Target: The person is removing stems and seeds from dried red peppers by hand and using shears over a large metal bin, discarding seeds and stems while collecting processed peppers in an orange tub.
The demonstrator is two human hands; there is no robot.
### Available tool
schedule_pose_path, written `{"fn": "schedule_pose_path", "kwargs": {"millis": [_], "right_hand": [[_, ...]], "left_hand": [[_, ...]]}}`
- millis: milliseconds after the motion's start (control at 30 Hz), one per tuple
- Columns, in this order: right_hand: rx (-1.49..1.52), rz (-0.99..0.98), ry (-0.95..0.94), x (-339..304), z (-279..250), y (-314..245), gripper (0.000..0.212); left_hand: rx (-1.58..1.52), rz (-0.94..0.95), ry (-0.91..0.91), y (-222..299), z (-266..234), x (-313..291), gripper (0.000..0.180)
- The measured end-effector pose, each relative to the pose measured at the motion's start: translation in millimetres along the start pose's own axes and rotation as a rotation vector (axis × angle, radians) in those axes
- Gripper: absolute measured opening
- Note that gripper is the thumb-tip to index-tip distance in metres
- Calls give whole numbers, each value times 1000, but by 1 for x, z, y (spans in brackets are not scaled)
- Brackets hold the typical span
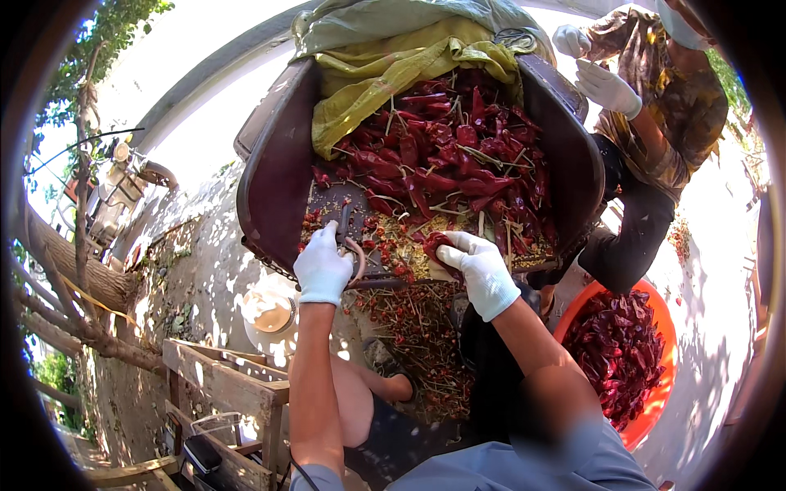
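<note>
Both my hands wear white gloves over the front edge of a dark red cart bed (pixel 274 176). My left hand (pixel 322 266) is closed on what looks like a pair of scissors (pixel 357 260); a curved handle loop shows beside the fingers, and a dark part points away from me. Between the fingers and thumb of my right hand (pixel 483 272) is a dried red chili pepper (pixel 439 248). Beyond the hands lies a heap of dried red chili peppers (pixel 442 155) with pale stems. Yellow seeds (pixel 405 245) and scraps cover the bed near my hands.
Yellow sacking (pixel 389 69) covers the heap's far side. A co-worker (pixel 655 106) in white gloves is at the right. An orange tub (pixel 665 360) of peppers stands below. Stems litter the ground (pixel 417 335); a wooden frame (pixel 221 372) stands left.
</note>
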State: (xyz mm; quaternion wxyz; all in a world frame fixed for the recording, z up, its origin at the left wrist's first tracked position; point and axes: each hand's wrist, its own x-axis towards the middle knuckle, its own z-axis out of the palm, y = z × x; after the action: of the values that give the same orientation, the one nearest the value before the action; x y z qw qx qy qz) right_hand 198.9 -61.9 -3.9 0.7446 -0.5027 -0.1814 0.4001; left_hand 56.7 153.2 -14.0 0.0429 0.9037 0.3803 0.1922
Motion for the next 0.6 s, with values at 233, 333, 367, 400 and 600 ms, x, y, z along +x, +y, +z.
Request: {"fn": "schedule_pose_path", "kwargs": {"millis": [233,333,367,400,600], "right_hand": [[-127,-22,92,3,-10,9,25],[-212,-29,81,9,-4,4,24],[-248,-39,83,11,-4,3,24],[-272,-65,54,12,-5,5,24],[-431,-118,-196,20,20,-1,25]], "left_hand": [[-48,49,36,-8,20,6,21],[-950,-22,-116,24,9,-16,33],[-1159,-100,-262,45,-8,-26,36],[-1368,-177,-413,64,-24,-34,39],[-1326,-254,-227,71,-36,-47,28]]}}
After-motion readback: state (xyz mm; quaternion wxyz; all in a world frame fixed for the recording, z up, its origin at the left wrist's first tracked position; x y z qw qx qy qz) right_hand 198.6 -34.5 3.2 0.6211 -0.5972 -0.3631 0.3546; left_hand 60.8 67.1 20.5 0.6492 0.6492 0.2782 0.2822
